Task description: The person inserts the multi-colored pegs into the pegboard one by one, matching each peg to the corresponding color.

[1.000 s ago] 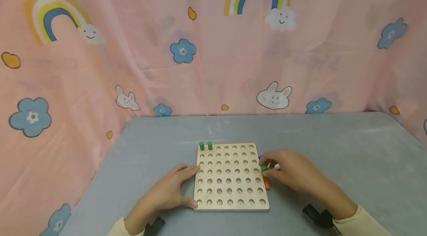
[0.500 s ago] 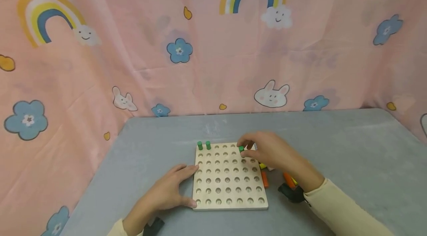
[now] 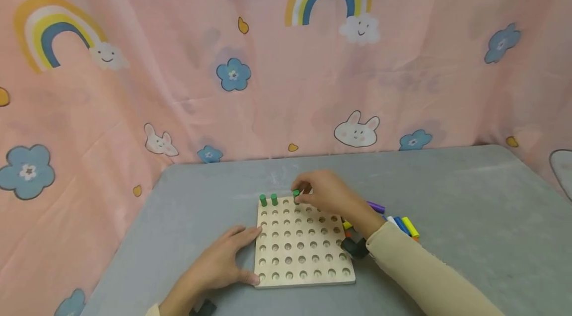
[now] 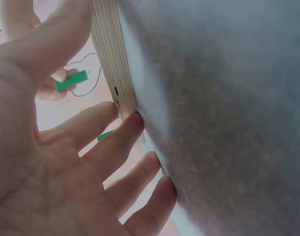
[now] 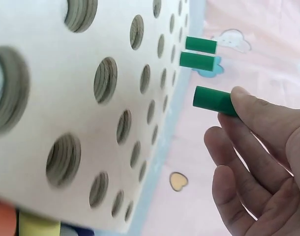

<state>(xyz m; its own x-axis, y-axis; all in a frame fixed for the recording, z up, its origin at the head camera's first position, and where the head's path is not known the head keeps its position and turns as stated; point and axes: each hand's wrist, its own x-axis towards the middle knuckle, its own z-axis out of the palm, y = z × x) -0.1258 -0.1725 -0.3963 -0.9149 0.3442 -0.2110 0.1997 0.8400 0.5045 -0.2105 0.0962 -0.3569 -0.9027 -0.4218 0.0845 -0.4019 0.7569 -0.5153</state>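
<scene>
Already two green pegs stand in the board, 11 o'clock; right hand pinches third peg, unseated, at 12; left hand spread at 9; loose pegs left at 3.

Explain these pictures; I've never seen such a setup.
No machine here: just a person's left hand and right hand. The widest picture comes from a camera on the head, the other two from one on each wrist. On the grey table lies a square, pale wooden board with round holes. Two green cylindrical pegs stand in its far row; more coloured pegs lie right of it. The right hand pinches another green peg near that row; the left touches the board's left edge.
</scene>
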